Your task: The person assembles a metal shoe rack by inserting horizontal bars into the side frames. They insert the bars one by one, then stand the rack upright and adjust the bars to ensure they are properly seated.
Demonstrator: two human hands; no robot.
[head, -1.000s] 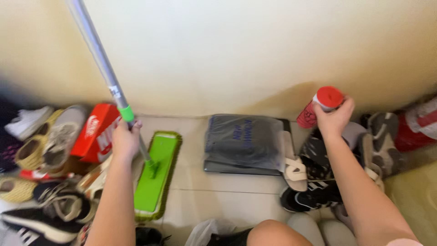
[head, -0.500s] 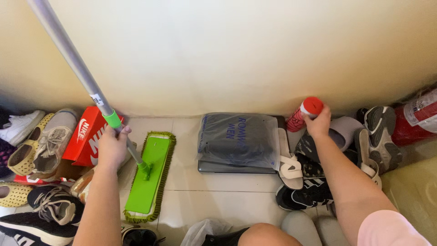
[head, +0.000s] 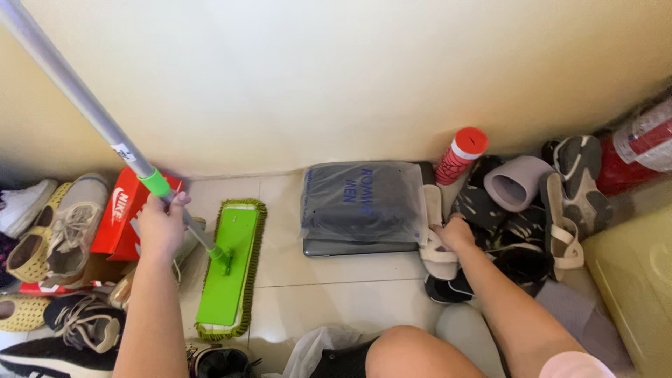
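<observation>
My left hand [head: 162, 225] grips the grey pole [head: 77, 103] of a flat mop just below its green collar. The green mop head [head: 228, 267] lies flat on the tiled floor. My right hand [head: 453, 234] rests on a beige slide sandal [head: 434, 241] beside a grey plastic-wrapped package [head: 361, 203]. A red canister with a red cap [head: 462, 155] stands against the wall, apart from my hand.
Shoes and a red shoebox [head: 127, 213] crowd the left. A pile of sandals and sneakers [head: 532, 210] lies on the right, with a red cylinder [head: 640, 147] and a yellow container [head: 633, 273] beyond. My knee [head: 406, 353] is low in view.
My right hand let go of the red canister by the wall and dropped down onto the beige sandal. The left hand and mop pole barely shifted.
</observation>
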